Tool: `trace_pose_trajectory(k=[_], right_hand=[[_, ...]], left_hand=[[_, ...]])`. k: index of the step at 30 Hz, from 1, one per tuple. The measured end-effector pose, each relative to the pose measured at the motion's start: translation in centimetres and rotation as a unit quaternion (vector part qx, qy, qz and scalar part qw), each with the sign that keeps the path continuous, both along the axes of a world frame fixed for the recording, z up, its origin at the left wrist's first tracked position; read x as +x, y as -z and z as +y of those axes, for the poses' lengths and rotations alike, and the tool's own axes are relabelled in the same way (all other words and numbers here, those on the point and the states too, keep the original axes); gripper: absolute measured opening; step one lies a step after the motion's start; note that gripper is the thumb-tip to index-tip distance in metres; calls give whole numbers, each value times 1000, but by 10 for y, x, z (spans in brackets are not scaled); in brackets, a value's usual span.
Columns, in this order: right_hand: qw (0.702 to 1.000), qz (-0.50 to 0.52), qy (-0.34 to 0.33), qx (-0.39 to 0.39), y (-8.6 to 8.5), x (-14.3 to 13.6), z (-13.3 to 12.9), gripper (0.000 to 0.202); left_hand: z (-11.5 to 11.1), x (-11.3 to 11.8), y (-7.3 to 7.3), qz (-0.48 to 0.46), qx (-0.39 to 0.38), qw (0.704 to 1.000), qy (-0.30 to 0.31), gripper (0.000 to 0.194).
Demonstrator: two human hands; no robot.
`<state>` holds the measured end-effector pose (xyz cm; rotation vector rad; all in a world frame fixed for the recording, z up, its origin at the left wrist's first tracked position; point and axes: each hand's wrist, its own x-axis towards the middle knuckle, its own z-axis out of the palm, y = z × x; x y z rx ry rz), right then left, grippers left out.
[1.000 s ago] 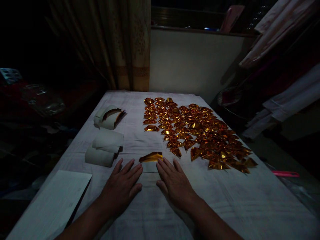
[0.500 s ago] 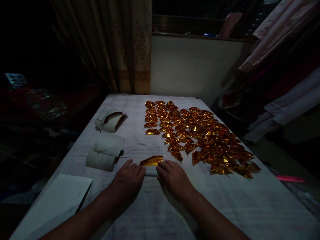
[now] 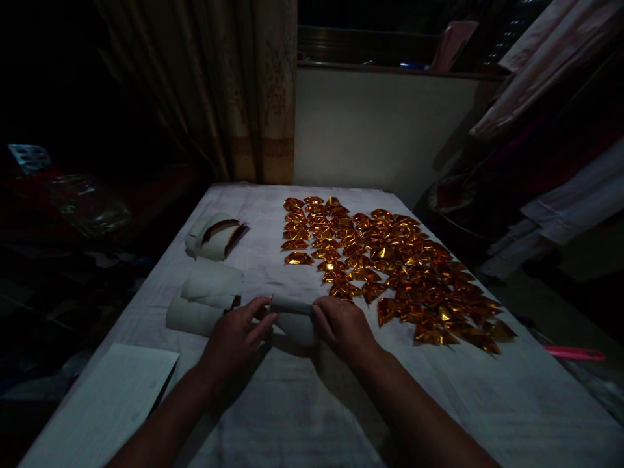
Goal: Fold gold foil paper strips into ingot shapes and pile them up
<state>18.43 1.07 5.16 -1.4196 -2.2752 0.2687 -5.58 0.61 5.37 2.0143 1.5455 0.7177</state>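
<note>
Between my two hands is a partly rolled sheet of paper [image 3: 293, 318], its pale side showing, raised a little off the cloth. My left hand [image 3: 242, 328] pinches its left end between thumb and fingers. The right end is gripped by my right hand [image 3: 342, 327], whose fingertips are partly hidden. Beyond and to the right lie many folded shiny gold pieces [image 3: 390, 260], in rows at the left and heaped at the right. Curled pale sheets [image 3: 212, 279] rest left of my hands, with more curled paper [image 3: 214, 237] behind them.
A flat white sheet or board [image 3: 110, 390] lies at the table's front left. White cloth covers the table [image 3: 302, 416]. A curtain [image 3: 258, 97] and wall [image 3: 380, 130] stand behind it. Clothes hang at the right, above a pink object [image 3: 575, 353] beside the table.
The paper between my hands has been lifted and turned, so its gold face no longer shows. Both hands have risen slightly, and my left thumb and fingers now pinch its end.
</note>
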Motion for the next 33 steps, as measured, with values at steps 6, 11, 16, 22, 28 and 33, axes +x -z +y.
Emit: trace_pose_trajectory(k=[6,11,16,22,28,33], right_hand=[[995,-7,40,-94,-16,-14,13,25],[992,-31,49,-112,-22,-22,21,24],[988,-48,96,-111,-17,-24,20,28],[987,3,134,-93,0,-21,18,34],[980,100,131,-114,7,-13,21,34],[973,153,128,-115,12,-11,23,32]], left_hand=[[11,6,-7,-106,-24,988,-110,46],[16,8,-2,-149,4,972,-180,44],[15,11,3,-184,-28,960,-209,46],[13,18,15,-142,6,969,-204,39],[22,25,30,-159,14,968,-191,40],[25,25,32,-177,-10,966,-186,53]])
